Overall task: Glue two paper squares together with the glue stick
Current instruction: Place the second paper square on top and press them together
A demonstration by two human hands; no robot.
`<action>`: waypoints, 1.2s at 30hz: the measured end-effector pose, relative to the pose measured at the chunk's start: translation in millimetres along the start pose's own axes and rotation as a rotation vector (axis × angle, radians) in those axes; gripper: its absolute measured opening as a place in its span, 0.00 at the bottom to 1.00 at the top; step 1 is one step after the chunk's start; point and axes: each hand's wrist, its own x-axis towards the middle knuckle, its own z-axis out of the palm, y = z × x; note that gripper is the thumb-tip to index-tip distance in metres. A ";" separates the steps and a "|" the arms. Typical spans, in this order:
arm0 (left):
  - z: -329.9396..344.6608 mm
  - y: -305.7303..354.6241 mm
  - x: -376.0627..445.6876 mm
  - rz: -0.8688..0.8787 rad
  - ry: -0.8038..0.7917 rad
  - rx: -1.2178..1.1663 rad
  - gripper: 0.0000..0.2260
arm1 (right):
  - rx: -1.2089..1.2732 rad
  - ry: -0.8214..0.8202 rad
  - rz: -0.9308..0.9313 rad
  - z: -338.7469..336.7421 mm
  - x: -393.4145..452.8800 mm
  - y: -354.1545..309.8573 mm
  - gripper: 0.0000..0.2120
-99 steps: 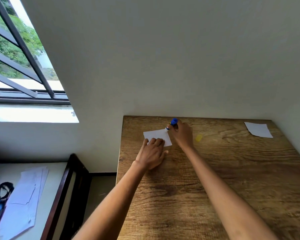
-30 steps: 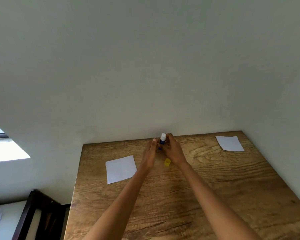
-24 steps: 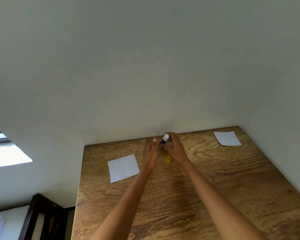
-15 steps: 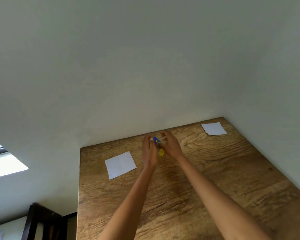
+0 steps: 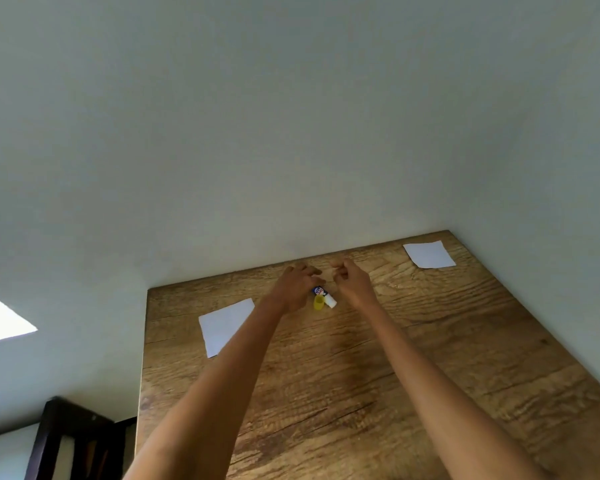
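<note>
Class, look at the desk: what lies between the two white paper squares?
In the head view, between the left paper square and the far-right paper square lie both hands, the glue stick and its yellow cap.
</note>
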 end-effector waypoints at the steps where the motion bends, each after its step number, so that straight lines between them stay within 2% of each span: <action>1: -0.4 -0.6 2.0 0.018 -0.002 0.025 0.18 | 0.005 -0.002 0.003 -0.3 -0.2 3.4 0.12; 4: -1.3 -1.6 8.9 0.023 0.049 0.059 0.13 | 0.029 0.008 0.017 -1.9 0.4 14.2 0.12; 6: 1.1 -1.4 10.2 -0.038 0.126 -0.014 0.12 | 0.079 0.035 0.031 -3.9 1.0 20.0 0.11; 11: 9.7 3.0 5.5 -0.257 0.393 -0.512 0.08 | 0.220 0.061 0.055 -2.4 4.6 19.7 0.12; 14: 10.6 8.2 7.6 -0.417 0.453 -0.755 0.09 | 0.202 -0.036 -0.023 7.9 5.7 8.7 0.14; 16: 10.1 9.8 9.4 -0.457 0.484 -0.899 0.10 | 0.237 -0.090 -0.072 15.6 5.6 0.2 0.14; 19: 10.7 6.9 10.0 -0.484 0.522 -0.994 0.11 | 0.289 -0.100 -0.105 25.0 7.3 -5.7 0.13; 24: 10.8 0.8 5.7 -0.487 0.515 -1.116 0.14 | 0.264 -0.078 -0.157 30.8 7.5 -7.4 0.14; 30: 11.6 5.4 1.5 -0.466 0.420 -1.068 0.21 | 0.137 -0.082 -0.146 32.9 10.7 -10.0 0.15; 33: 11.0 8.4 -0.7 -0.436 0.431 -1.093 0.23 | 0.110 -0.049 -0.150 35.1 10.6 -10.6 0.15; 36: 10.1 10.4 -3.0 -0.494 0.429 -1.128 0.23 | 0.076 -0.045 -0.161 36.0 11.2 -10.2 0.15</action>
